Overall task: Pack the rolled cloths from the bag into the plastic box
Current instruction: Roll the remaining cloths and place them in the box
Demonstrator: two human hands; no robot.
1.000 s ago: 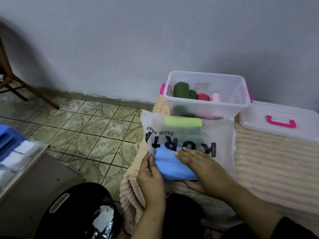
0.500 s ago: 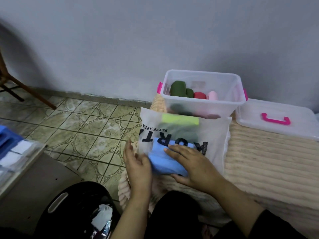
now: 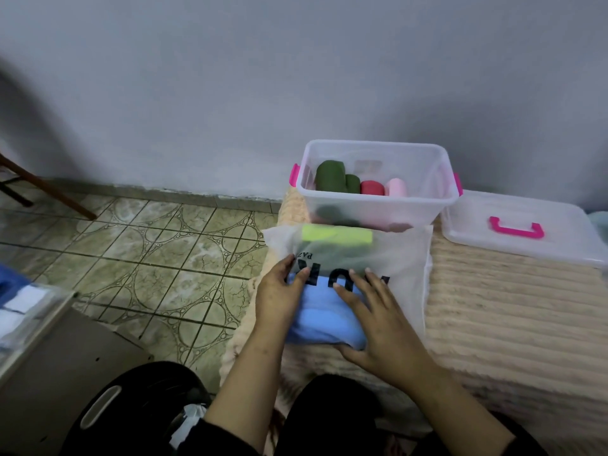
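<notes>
A: Nearest, then, what do the two hands show?

B: Both lie at the mouth of the frosted plastic bag [image 3: 399,258], which rests flat on the ribbed beige blanket [image 3: 510,307]. The left hand [image 3: 279,292] has its fingers straight, tips on the bag's near left edge and against the side of the blue rolled cloth [image 3: 324,319]. The right hand [image 3: 378,324] is spread flat on top of that cloth, with the thumb tucked at its near end. Neither hand plainly clasps it.

A: So is the blue cloth out of the bag?

B: Partly, it seems: its near end shows bare, while its far end sits under the printed film. Judged from this, the step in hand is drawing it clear.

A: What else remains in the bag?

B: Farther in, a dark cloth [image 3: 332,256] shows dimly through the film, and beyond it a lime-green rolled cloth [image 3: 337,234]. At least three items are therefore unpacked.

A: And what is done?

B: The clear plastic box [image 3: 424,205], just beyond the bag, holds two dark green rolls [image 3: 330,176], a red roll [image 3: 371,187] and a pink roll [image 3: 396,187]. Room remains at its right side. The lid [image 3: 559,248] with the pink handle [image 3: 516,227] lies beside it, so closing, if wanted, is not yet done
</notes>
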